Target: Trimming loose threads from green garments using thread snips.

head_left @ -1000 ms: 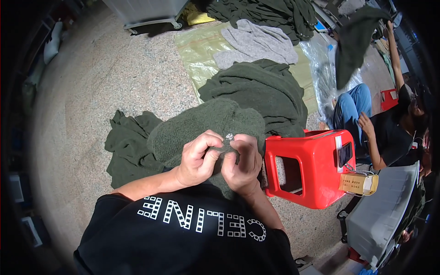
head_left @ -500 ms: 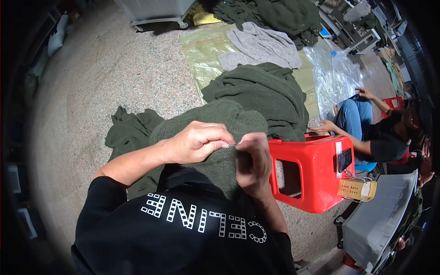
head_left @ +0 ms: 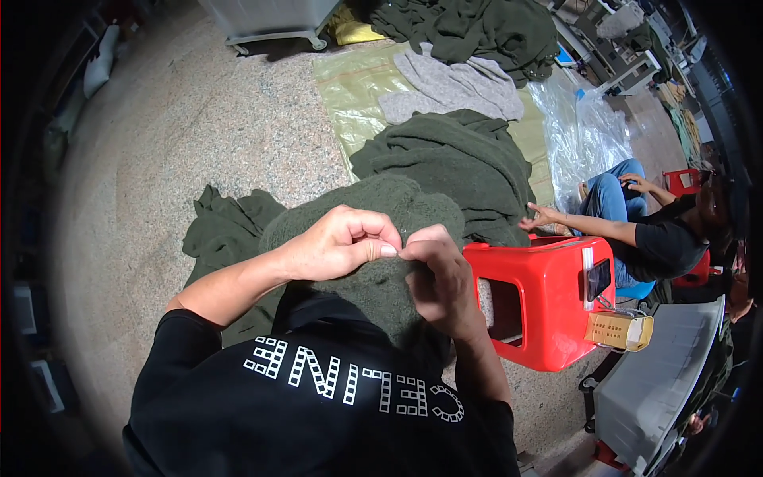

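Dark green knit fabric (head_left: pixel 369 195) is draped over my lap. Above it, my left hand (head_left: pixel 338 242) is closed in a pinch, thumb against index finger. My right hand (head_left: pixel 443 278) also pinches, its fingertips meeting those of the left. Whatever lies between the fingertips is hidden or too small to name. Just beyond the lap fabric lies a heap of dark green cloth (head_left: pixel 453 159), and more green cloth (head_left: pixel 226 226) hangs down at the left.
A red plastic stool (head_left: pixel 560 310) stands at my right, carrying a phone (head_left: pixel 598 280) and a small tan box (head_left: pixel 624 330). A seated co-worker (head_left: pixel 664 234) reaches toward the heap. Grey cloth (head_left: pixel 461 83) lies ahead; a wheeled bin (head_left: pixel 652 389) stands lower right.
My right fingertips have moved slightly left to meet my left ones; a small shiny bit at the left fingertips no longer shows. The co-worker's nearer hand has moved left, toward the heap.
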`<act>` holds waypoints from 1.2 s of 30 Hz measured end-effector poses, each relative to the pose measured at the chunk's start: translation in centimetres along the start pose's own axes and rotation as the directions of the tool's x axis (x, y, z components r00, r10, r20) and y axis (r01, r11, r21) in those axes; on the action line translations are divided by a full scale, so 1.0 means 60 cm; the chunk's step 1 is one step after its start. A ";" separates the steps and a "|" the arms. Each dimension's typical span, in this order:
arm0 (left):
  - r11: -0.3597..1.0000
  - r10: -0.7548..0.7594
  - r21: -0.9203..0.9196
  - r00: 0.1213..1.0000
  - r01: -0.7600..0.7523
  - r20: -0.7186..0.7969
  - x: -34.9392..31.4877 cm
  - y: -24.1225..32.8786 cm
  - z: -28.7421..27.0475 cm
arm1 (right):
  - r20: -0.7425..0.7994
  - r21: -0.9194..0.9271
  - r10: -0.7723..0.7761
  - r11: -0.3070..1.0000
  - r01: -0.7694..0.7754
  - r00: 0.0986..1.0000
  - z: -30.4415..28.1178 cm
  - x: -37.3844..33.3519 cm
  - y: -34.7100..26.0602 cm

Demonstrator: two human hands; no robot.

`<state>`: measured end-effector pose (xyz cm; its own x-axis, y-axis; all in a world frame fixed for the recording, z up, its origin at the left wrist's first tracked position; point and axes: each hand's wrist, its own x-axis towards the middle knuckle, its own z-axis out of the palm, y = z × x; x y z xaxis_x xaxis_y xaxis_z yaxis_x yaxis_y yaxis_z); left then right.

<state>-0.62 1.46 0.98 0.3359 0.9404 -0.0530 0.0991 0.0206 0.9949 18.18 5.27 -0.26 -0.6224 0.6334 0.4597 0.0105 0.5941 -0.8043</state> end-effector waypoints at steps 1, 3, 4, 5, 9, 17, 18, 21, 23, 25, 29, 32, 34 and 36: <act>0.993 -0.011 -0.115 1.000 0.009 -0.014 0.001 -0.005 0.002 | 0.006 -0.005 -0.021 1.000 0.021 1.000 -0.001 0.001 0.001; 0.978 -0.021 -0.208 0.999 0.010 -0.047 0.002 -0.018 0.008 | -0.027 -0.016 -0.024 1.000 0.024 0.999 0.004 -0.003 -0.002; 0.953 -0.037 -0.304 0.996 0.012 -0.078 0.002 -0.022 0.012 | -0.058 -0.025 -0.024 0.999 0.022 0.998 0.005 -0.003 -0.002; 0.953 -0.033 -0.303 0.996 0.007 -0.082 0.001 -0.024 0.014 | -0.055 -0.026 -0.028 0.999 0.027 0.998 0.003 -0.001 -0.001; 0.928 -0.052 -0.371 0.992 0.006 -0.115 0.006 -0.026 0.021 | -0.044 -0.020 -0.040 0.999 0.039 0.998 -0.001 0.001 0.005; 0.775 -0.121 -0.626 0.949 -0.094 -0.292 0.006 -0.044 0.058 | -0.099 -0.378 -0.289 0.896 0.232 0.952 0.019 -0.008 0.012; 0.774 -0.124 -0.626 0.947 -0.094 -0.296 0.004 -0.037 0.064 | -0.097 -0.375 -0.288 0.897 0.233 0.953 0.019 -0.010 0.010; 0.951 0.029 -0.271 0.920 -0.146 -0.392 -0.004 -0.013 0.066 | -0.129 -0.434 -0.338 0.864 0.254 0.932 0.012 -0.008 0.000; 0.984 0.113 -0.096 0.943 -0.149 -0.312 -0.003 0.000 0.042 | -0.194 -0.226 -0.172 0.966 0.127 0.966 0.006 0.002 -0.003; 0.948 0.275 0.206 0.949 -0.242 -0.151 0.002 0.001 0.019 | -0.171 -0.127 -0.049 0.992 0.027 0.984 0.002 0.000 -0.006; 0.992 0.126 0.025 0.978 -0.124 -0.165 -0.003 -0.014 0.015 | -0.059 -0.099 -0.100 0.991 0.093 0.993 0.004 0.004 -0.005; 0.997 0.081 0.025 0.987 -0.078 -0.137 -0.003 -0.010 0.012 | -0.018 -0.059 -0.068 0.996 0.066 0.998 0.003 0.011 -0.001; 0.990 0.096 0.115 0.986 -0.081 -0.140 -0.005 0.004 0.013 | 0.017 -0.032 -0.062 0.998 0.062 0.998 0.003 0.010 0.000; 0.974 0.118 0.207 0.984 -0.089 -0.134 0.002 0.000 0.020 | -0.021 -0.233 -0.157 0.961 0.148 0.987 0.010 0.003 0.000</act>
<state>0.51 1.15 0.85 0.2170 0.9732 0.0767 0.2606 -0.1335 0.9562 17.57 5.09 -0.40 -0.5999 0.5423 0.5882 0.1007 0.7805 -0.6170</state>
